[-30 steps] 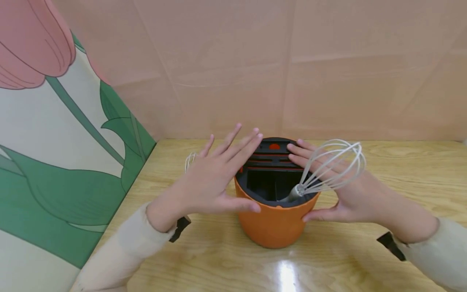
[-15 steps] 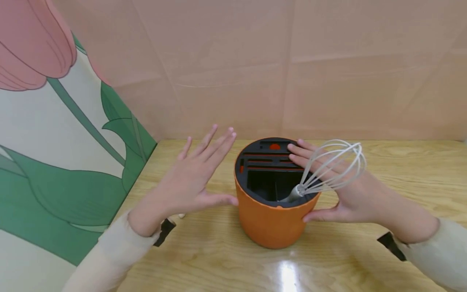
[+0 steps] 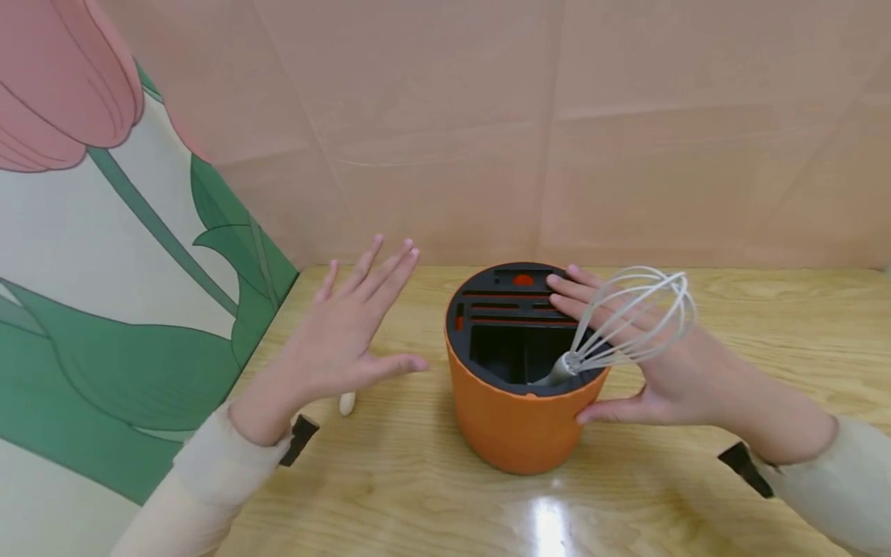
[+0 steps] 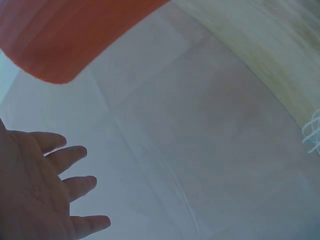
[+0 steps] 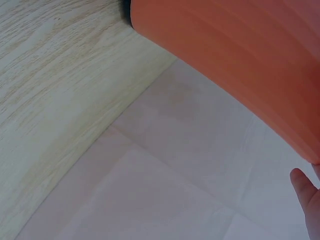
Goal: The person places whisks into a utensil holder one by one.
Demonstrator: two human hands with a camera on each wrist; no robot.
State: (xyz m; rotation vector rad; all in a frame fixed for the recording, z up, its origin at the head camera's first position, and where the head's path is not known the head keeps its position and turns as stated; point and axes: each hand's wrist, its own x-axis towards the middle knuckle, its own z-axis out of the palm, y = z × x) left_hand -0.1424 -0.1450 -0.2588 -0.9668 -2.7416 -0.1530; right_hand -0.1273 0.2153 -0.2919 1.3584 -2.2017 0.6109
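An orange utensil holder with a black slotted insert stands upright on the wooden table. A whisk leans out of its front right compartment, wires up, the handle end hidden inside. My right hand rests at the holder's right side, fingers extended along the rim and thumb at the front; the whisk wires overlap it in the head view. To the left of the holder, my left hand is spread in the air, holding nothing. Beneath it lies a pale handle end, mostly covered by the hand.
White looped wires show at the right edge of the left wrist view, on the table. A pinkish sheet rises behind the table, and a panel with a printed tulip borders its left side.
My left hand has drawn away from the holder to the left, uncovering the holder's left rim and the pale handle end. The right hand, holder and whisk have stayed in place.
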